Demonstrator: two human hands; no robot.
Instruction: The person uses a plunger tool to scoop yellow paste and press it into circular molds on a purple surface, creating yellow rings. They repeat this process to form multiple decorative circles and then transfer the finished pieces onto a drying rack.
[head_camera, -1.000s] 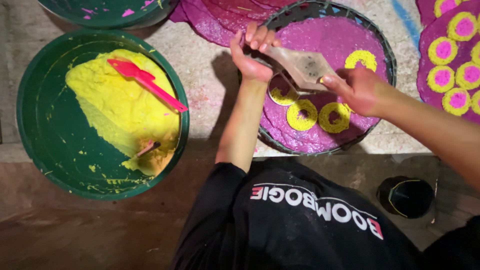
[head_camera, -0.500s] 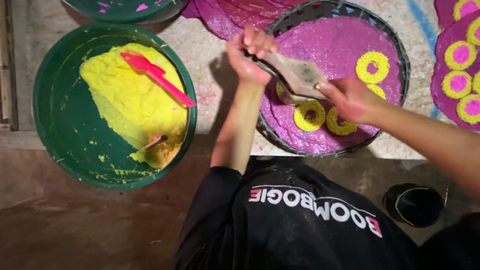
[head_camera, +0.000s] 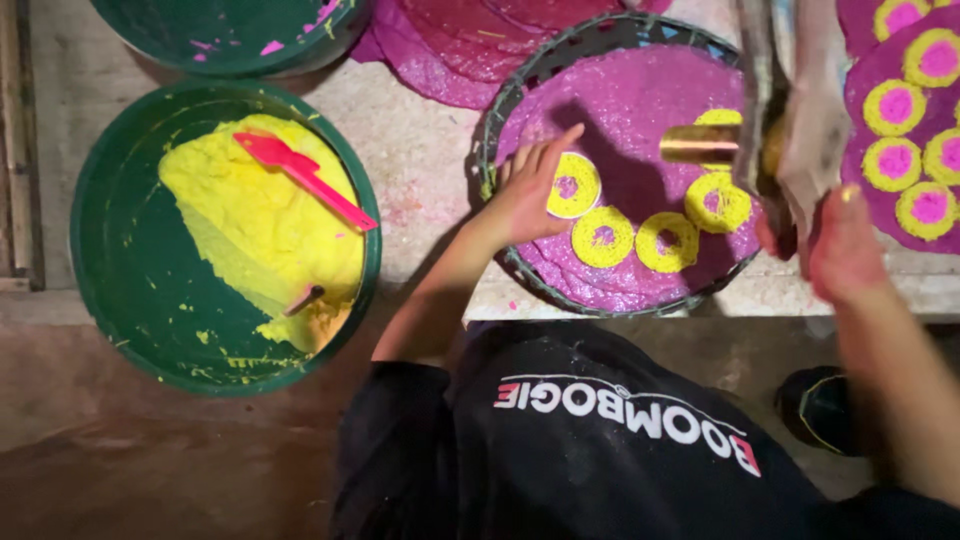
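My left hand (head_camera: 530, 190) lies with fingers spread on a purple round sheet (head_camera: 640, 100) in a dark woven tray (head_camera: 497, 120), its fingertips touching a yellow ring (head_camera: 572, 186) with a purple middle. Several such rings (head_camera: 603, 237) curve along the sheet's near side. My right hand (head_camera: 845, 245) grips a greyish cone-shaped squeeze tool (head_camera: 800, 120) at the tray's right edge. The tool's brass nozzle (head_camera: 700, 145) points left over the sheet.
A green basin (head_camera: 110, 300) at the left holds yellow paste (head_camera: 250, 220) and a red spatula (head_camera: 300, 175). Another green basin (head_camera: 230, 30) sits at the top. Purple sheets (head_camera: 450, 50) are stacked behind the tray; ringed sheets (head_camera: 900, 100) lie at the right.
My left hand let go of the tool and dropped onto the purple sheet. My right hand carried the tool to the right edge of the tray.
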